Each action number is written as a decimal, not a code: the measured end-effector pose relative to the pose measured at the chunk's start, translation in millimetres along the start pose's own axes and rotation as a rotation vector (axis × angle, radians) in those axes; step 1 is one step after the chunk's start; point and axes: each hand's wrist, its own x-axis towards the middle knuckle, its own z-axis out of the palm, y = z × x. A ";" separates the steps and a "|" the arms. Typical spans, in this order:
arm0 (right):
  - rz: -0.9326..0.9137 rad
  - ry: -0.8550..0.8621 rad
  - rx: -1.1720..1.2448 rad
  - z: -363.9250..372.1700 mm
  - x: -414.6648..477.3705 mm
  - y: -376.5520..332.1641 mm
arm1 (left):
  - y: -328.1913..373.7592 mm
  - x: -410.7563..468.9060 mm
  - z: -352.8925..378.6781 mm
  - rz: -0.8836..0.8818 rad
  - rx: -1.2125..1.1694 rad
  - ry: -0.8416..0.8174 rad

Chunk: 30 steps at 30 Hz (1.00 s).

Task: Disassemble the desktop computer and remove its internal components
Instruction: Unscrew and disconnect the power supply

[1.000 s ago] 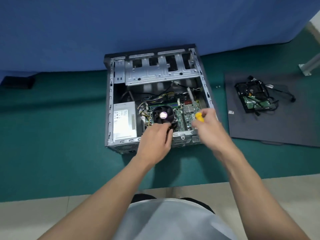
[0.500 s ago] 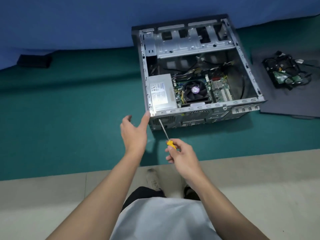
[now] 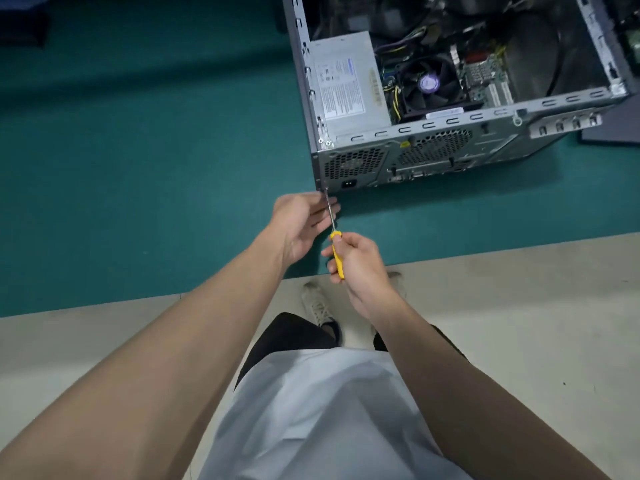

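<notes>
The open grey computer case (image 3: 450,147) lies on its side on the green mat, its rear panel facing me. Inside sit the silver power supply (image 3: 346,88), the black CPU fan (image 3: 429,84) and the green motherboard (image 3: 485,77). My right hand (image 3: 360,265) grips the yellow handle of a screwdriver (image 3: 336,252); its metal shaft points up at the lower left corner of the rear panel. My left hand (image 3: 301,223) is beside the shaft, palm turned toward it, fingers straight and reaching the case corner.
The green mat (image 3: 138,150) covers the floor up to a beige tiled strip (image 3: 519,306). A dark panel (image 3: 613,136) lies at the right edge. My shoes (image 3: 317,306) and legs are below my hands.
My hands came out of the case interior and down to the rear panel's lower left corner. The screwdriver tip now meets that corner and the view has dropped closer.
</notes>
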 end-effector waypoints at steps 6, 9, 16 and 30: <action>0.019 -0.020 0.032 -3.0 4.4 1.2 | -3.5 5.3 8.9 -0.007 -0.052 0.004; 0.036 -0.039 0.078 -5.8 4.9 2.3 | -5.8 8.3 8.1 -0.013 -0.048 0.027; 0.097 -0.130 0.337 -8.1 9.0 4.7 | -6.3 10.6 9.9 -0.008 -0.057 0.063; 0.271 -0.483 0.695 -18.8 24.4 14.3 | -4.7 13.0 9.4 0.035 0.022 0.131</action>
